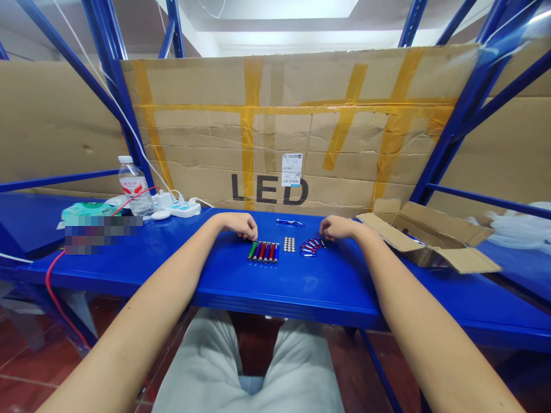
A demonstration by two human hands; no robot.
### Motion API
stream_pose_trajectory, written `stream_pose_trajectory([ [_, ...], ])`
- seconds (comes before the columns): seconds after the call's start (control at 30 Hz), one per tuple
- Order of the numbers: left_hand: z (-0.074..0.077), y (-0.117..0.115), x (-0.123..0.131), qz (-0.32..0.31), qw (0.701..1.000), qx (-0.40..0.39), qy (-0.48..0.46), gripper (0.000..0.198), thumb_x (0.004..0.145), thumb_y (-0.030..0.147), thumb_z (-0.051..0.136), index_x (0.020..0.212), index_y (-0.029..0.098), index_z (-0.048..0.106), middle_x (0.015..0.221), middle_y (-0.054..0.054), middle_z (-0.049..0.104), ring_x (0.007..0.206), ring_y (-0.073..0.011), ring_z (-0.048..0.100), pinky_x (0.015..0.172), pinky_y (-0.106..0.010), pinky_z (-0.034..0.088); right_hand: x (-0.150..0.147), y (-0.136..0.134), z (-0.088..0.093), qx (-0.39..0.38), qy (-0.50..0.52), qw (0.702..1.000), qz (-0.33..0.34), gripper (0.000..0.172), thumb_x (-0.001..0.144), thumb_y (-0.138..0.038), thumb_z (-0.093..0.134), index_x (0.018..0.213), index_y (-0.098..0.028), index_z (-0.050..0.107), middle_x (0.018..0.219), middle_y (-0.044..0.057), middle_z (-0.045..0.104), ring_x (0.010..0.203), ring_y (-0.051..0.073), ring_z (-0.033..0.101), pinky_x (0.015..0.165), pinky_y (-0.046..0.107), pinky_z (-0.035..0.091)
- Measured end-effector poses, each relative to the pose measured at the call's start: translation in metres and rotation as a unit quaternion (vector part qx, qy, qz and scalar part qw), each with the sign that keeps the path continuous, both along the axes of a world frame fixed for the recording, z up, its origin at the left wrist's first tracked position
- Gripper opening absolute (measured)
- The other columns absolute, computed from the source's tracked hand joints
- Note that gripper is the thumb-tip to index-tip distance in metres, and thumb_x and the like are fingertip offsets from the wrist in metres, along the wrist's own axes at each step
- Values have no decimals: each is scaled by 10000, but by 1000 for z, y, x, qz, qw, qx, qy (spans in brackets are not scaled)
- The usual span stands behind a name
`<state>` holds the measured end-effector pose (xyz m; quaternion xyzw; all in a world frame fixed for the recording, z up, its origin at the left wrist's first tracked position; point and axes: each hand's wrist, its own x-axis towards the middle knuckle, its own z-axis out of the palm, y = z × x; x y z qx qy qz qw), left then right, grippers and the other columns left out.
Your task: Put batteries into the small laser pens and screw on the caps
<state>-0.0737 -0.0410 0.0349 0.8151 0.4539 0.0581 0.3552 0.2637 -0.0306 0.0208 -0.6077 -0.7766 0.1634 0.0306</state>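
Note:
My left hand (pixel 241 224) rests curled on the blue table (pixel 181 269), its fingers just behind a row of several small coloured tubes (pixel 263 252). My right hand (pixel 338 227) lies curled beside a small pile of red and blue clip rings (pixel 312 246), fingertips touching or nearly touching them. Between the two groups sits a block of small silver discs (pixel 289 244). A blue pen-like piece (pixel 290 222) lies farther back. Neither hand visibly holds anything.
An open cardboard box (pixel 430 238) lies at the right. At the left stand a water bottle (pixel 135 186), a white power strip (pixel 184 209), a tissue pack (pixel 88 211) and a red cable (pixel 54 287). A cardboard wall marked LED (pixel 275 132) closes the back.

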Motion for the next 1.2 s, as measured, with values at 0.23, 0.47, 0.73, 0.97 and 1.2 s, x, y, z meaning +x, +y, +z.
stream_pose_trajectory([
  [0.23,0,2,0,-19,1000,3,19,141,585,205,614,670,185,725,661,-17,664,602,-125,513,557,-238,364,-2,-3,1,-6,9,1000,-7,264,677,-34,507,862,-131,668,704,47,664,604,140,589,548,223,418],
  [0.47,-2,7,-3,-13,999,24,25,169,641,260,636,759,163,708,702,-13,658,634,-126,528,589,-245,385,0,-1,1,3,2,1000,-1,331,669,-20,504,932,-122,677,723,53,685,631,154,614,573,230,430],
  [0.73,-21,49,38,25,956,291,-30,276,790,257,557,1002,144,692,1085,-89,700,1004,-201,624,912,-283,452,-8,3,-3,153,23,988,0,309,739,-52,522,969,-147,706,1063,93,720,958,203,646,794,238,453],
  [0.97,-33,76,103,-70,938,323,102,403,850,370,586,1195,163,609,1262,-114,628,1143,-235,573,956,-304,425,-26,-1,-11,163,49,985,21,293,797,-90,508,1008,-159,698,1088,92,719,976,212,645,826,263,457],
  [1.2,-37,77,94,-8,935,345,88,194,887,283,520,967,140,624,981,-118,687,872,-223,617,749,-299,450,-28,0,-14,169,82,982,32,280,816,-119,516,1037,-147,685,1121,105,705,994,224,642,848,287,464],
])
